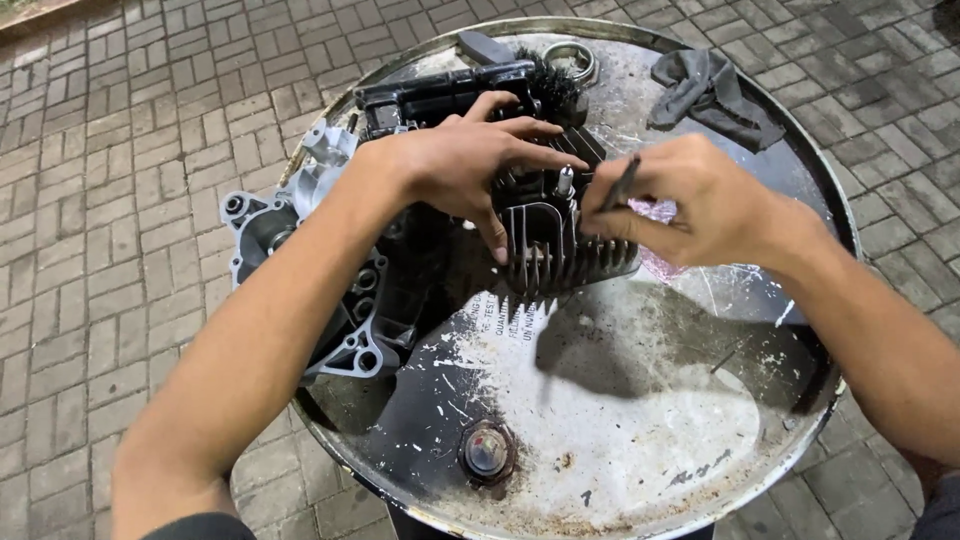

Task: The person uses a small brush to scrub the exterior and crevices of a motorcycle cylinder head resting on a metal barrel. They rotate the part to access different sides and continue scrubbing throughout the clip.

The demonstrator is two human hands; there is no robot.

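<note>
Near the drum top's point(640, 470) far edge, the left hand point(470, 160) fingers clamp the heavy, rigid finned cylinder head point(555, 250) by its sides while the right hand point(690, 200) pinches a thin tool point(622, 182).

Outdoor repair spot, makeshift mechanic's workshop. Upturned steel drum point(640, 470) serves as worktop, paint scratched and rusty, set on brick paving point(130, 130). Finned engine cylinder head point(560, 245) under hands, grey engine casing point(300, 230) left of hands, wire brush point(550, 85) and greasy rag point(710, 90) beyond hands.
</note>
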